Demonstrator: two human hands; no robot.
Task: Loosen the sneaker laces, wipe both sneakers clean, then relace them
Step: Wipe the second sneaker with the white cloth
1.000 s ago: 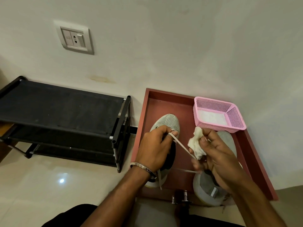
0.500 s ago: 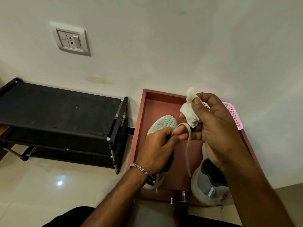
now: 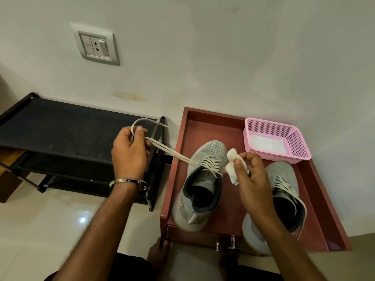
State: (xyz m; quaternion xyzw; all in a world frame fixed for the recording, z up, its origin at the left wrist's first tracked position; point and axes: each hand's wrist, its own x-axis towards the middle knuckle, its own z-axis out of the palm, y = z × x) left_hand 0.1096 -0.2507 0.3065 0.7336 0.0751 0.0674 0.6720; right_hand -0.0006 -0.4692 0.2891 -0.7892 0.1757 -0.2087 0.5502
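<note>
While left hand (image 3: 129, 151) pulls lace (image 3: 172, 154), right hand (image 3: 246, 171) grips cloth (image 3: 232, 166)

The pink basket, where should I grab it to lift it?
Probably pinch the basket's front rim, coming from above. It sits open side up in the tray's far corner by the wall, and the rim flares outward, giving fingers an edge.

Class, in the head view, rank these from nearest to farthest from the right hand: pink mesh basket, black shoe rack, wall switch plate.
From the right hand:
1. Pink mesh basket, just beyond it, rightward.
2. Black shoe rack, across to the left.
3. Wall switch plate, high on the wall.
</note>
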